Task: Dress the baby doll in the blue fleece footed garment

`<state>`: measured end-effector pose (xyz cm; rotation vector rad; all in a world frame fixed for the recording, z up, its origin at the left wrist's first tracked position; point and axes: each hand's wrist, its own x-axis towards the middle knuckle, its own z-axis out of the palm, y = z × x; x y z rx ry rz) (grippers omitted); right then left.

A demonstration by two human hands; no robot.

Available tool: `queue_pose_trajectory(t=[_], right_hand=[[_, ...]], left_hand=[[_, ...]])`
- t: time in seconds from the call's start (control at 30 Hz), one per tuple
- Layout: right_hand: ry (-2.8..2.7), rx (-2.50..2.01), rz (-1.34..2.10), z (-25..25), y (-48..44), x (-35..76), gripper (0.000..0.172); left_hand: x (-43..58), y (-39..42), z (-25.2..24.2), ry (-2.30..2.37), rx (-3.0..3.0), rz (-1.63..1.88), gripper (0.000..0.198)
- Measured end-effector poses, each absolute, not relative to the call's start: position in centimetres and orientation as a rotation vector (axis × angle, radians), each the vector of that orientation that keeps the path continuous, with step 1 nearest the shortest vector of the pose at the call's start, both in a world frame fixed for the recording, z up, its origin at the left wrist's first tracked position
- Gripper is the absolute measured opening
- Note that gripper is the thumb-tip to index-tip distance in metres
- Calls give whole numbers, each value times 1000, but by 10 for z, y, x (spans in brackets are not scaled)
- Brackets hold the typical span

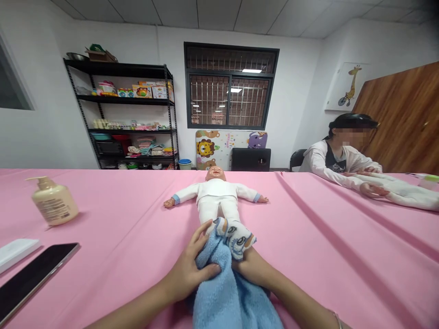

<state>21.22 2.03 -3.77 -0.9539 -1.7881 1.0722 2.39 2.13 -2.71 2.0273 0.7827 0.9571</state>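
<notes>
Lower centre of frame: left hand point(192, 269) clenched on a blue towel point(229, 292), thumb pressing the cloth, fingertips reaching the doll's socked feet point(236, 235). Right hand point(252, 269) mostly hidden under the towel; its grip cannot be told, though it seems to be at the feet. Baby doll point(216, 196) lies face-up at mid-frame on the pink tablecloth point(308, 256) (arms spread). Lotion pump bottle point(55, 203) at left; dark phone point(32, 278) lower left. Another person point(338, 157) works at right.

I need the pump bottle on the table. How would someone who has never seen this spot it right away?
Start at the pink table and look to its left side, well away from the doll. The pump bottle stands upright there, behind a dark phone: squat, cream-coloured, the only standing container nearby.
</notes>
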Motion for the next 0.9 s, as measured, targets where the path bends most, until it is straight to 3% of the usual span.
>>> queue_pose_trajectory(t=[0.4,0.6,0.9], right_hand=[[-1887,-973,967,-43,24,216,53],[-1908,-985,916,-45,24,216,48],[-1940,-970,866,-41,23,214,46]], left_hand=[[28,22,-39,863,1805,1128,60],[30,23,-38,873,1614,1125,60],[31,32,-44,959,1604,1258,38]])
